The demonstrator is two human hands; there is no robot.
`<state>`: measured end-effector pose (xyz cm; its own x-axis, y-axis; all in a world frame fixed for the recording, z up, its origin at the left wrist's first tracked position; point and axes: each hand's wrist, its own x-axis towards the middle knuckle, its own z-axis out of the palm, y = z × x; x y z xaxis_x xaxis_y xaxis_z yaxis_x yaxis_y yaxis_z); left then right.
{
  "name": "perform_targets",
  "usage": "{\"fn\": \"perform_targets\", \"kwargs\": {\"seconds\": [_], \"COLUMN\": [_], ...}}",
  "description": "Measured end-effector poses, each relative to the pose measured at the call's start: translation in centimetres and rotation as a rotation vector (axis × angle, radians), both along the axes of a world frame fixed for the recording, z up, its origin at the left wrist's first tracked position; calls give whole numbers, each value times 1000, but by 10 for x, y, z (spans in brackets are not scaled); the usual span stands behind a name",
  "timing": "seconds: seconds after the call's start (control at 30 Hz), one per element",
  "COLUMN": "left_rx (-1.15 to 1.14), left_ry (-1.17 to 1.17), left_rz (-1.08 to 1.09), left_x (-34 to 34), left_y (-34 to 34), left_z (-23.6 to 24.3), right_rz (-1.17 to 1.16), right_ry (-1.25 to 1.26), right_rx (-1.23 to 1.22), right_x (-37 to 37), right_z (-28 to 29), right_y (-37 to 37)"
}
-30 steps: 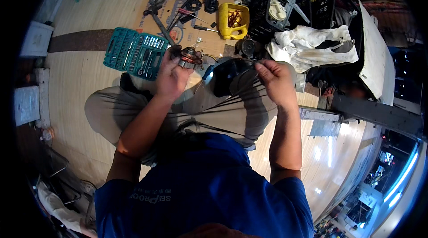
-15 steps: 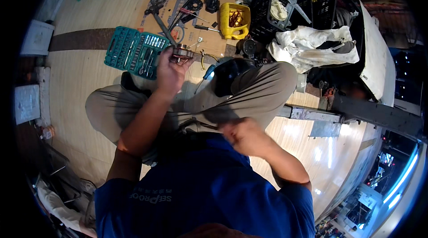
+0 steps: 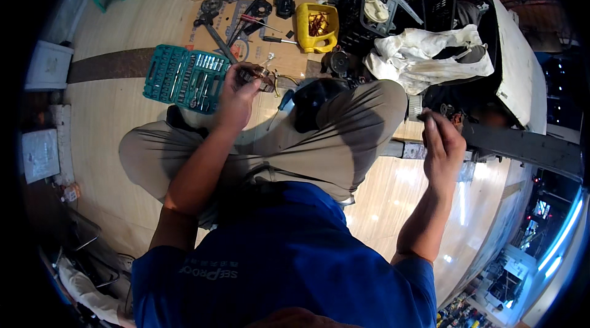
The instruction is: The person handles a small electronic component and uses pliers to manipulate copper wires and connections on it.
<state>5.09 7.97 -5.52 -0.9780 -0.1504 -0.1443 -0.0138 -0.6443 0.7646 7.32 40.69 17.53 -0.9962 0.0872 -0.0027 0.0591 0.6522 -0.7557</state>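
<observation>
My left hand (image 3: 237,99) is closed around a round metal part (image 3: 263,76) with copper-coloured areas, held above the floor beyond my crossed legs. The fingers cover much of it. Out to the right, past my knee, my right hand (image 3: 444,146) is raised with thumb and fingers pinched together. Something small and dark may show at its fingertips, too small to name. Left of the held part lies an opened green socket set (image 3: 184,79). Pliers with yellow handles (image 3: 279,84) rest on the floor just right of it.
A cardboard sheet (image 3: 184,36) bears loose machine parts, a screwdriver (image 3: 279,39) and a cut yellow jug (image 3: 316,39) of copper-coloured pieces. Black crates (image 3: 353,14) and a white cloth (image 3: 424,60) stand at the far right. A grey metal beam (image 3: 522,143) runs along the right.
My right hand has swung from in front of my body out to the right, beyond the knee. The left hand has tilted the round metal part, still holding it.
</observation>
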Motion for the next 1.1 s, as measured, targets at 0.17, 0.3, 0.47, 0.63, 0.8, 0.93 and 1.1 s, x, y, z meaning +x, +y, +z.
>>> {"fn": "perform_targets", "kwargs": {"seconds": [0.17,0.3,0.47,0.63,0.8,0.93,1.1], "left_rx": [-382,-342,-308,297,474,442,431], "left_ry": [-82,-41,-66,-214,-176,-24,140], "left_rz": [178,256,299,203,177,125,-10], "left_x": [-3,-9,-10,-23,-23,-8,2], "left_y": [10,17,6,-7,-15,-13,3], "left_z": [0,-2,-14,-11,-9,9,20], "right_rz": [729,852,650,281,-130,-276,-60], "right_ry": [-66,-334,-316,-341,-331,-736,-1243], "right_rx": [-235,-368,-265,338,827,800,429], "right_x": [55,87,110,159,296,426,514], "right_z": [18,-10,-8,-61,-158,-195,-241], "right_y": [-35,-44,-21,59,217,263,249]}}
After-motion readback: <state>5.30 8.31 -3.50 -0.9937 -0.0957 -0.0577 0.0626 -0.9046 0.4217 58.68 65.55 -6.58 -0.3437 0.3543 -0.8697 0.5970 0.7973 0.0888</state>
